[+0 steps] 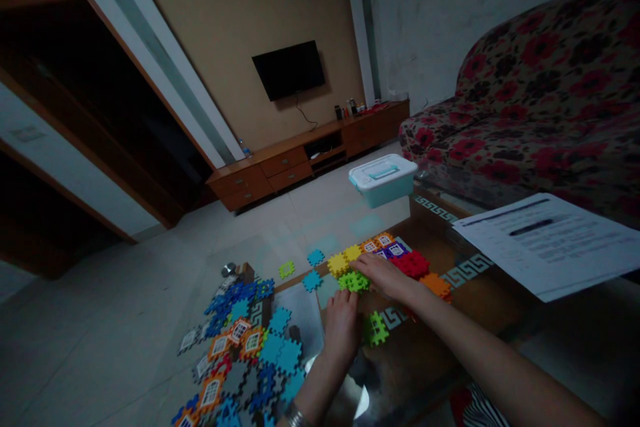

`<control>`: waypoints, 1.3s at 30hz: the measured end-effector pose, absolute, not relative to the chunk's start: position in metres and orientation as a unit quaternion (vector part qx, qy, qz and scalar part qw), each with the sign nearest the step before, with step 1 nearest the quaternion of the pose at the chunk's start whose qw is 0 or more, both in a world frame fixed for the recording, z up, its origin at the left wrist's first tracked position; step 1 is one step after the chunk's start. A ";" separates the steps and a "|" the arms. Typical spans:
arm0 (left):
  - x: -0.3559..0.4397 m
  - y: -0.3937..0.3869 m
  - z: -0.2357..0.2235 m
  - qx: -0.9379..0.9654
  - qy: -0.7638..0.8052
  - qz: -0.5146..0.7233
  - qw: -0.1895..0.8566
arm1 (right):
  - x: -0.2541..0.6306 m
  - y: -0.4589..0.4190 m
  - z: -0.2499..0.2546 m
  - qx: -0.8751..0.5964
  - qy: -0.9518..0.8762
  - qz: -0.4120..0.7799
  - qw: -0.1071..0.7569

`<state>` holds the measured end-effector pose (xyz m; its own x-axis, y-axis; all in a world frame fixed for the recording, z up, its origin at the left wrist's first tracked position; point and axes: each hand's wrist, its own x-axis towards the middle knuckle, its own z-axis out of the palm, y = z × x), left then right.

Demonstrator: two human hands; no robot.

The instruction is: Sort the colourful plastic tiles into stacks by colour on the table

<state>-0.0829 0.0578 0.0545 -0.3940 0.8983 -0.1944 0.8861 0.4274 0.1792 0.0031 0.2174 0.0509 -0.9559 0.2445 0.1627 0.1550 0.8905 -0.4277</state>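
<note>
Glass-topped counter [467,271] with a Greek-key border carries the work, and nearest the camera the left hand [341,325] comes in wearing a metal wristband [295,416], its fingers curled downward beside a white sheet [299,317]. Its grip looks half closed, but the fingertips are hidden, so whether it holds anything cannot be told. Just left of it sprawls a heap of notched interlocking tiles [240,353], mostly blue, grey and orange, some printed with little windows. The right hand [385,277] reaches across from the right, its grip open and palm down, the fingers lying on a green tile [354,281] with no pinch showing. A second green tile [375,329] sits just below that hand, not touching it. These tiles should be light and fairly stiff, with some spring at the notches, and are probably best taken by an outer edge, since they may slide on glass. Beyond the fingers lie yellow tiles [339,264], red tiles [411,265], an orange tile [436,285] and window tiles [385,248], with small blue tiles [313,280] to the left. Further off are printed papers [545,243], a teal plastic box [383,180], a floral sofa [540,107], a wooden TV cabinet [305,153] and a wall-mounted television [289,70].
</note>
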 end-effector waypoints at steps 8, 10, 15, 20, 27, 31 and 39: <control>-0.067 0.046 0.054 0.555 0.811 0.068 0.173 | 0.007 0.216 0.054 -0.121 -0.969 0.176 0.125; -0.064 0.043 0.054 0.563 0.799 0.061 0.200 | 0.010 0.215 0.056 -0.133 -0.966 0.171 0.138; -0.062 0.038 0.052 0.550 0.802 0.041 0.228 | 0.021 0.208 0.061 -0.147 -0.960 0.167 0.170; -0.066 0.037 0.047 0.567 0.790 0.047 0.230 | 0.033 0.208 0.061 -0.159 -0.944 0.196 0.214; -0.101 0.056 0.050 0.586 0.795 0.118 0.104 | 0.039 0.219 0.057 -0.165 -0.925 0.213 0.269; -0.121 0.082 0.064 0.578 0.812 0.063 0.052 | 0.040 0.217 0.057 -0.176 -0.930 0.195 0.255; -0.126 0.093 0.071 0.581 0.812 0.008 0.056 | 0.038 0.200 0.063 -0.158 -0.949 0.192 0.195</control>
<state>-0.1263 0.0926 0.0707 -0.3186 0.9444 -0.0816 0.9425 0.3248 0.0782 0.0377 0.1996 0.0632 -0.8743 0.3745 0.3088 0.2245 0.8761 -0.4267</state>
